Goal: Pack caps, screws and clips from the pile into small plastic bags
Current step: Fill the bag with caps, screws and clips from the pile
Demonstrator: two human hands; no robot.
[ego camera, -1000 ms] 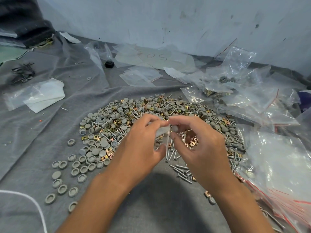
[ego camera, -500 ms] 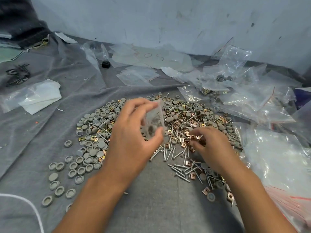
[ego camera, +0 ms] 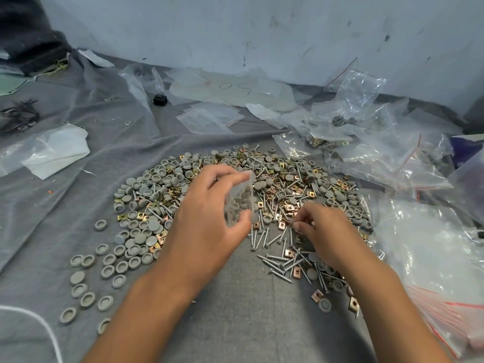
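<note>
Left hand pinched on small bag — right hand, fingertips closed, down among the pile.

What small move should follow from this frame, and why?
Probably pinch up one copper clip and carry it to the small bag. The right hand has its fingers down among the clips and screws, while the left hand holds the bag raised above the pile.

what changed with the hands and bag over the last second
The right hand let go of the bag and dropped to the pile, its fingers now picking among clips and screws. The left hand kept the bag, lifting it slightly. The pile and loose caps stayed put.
</note>
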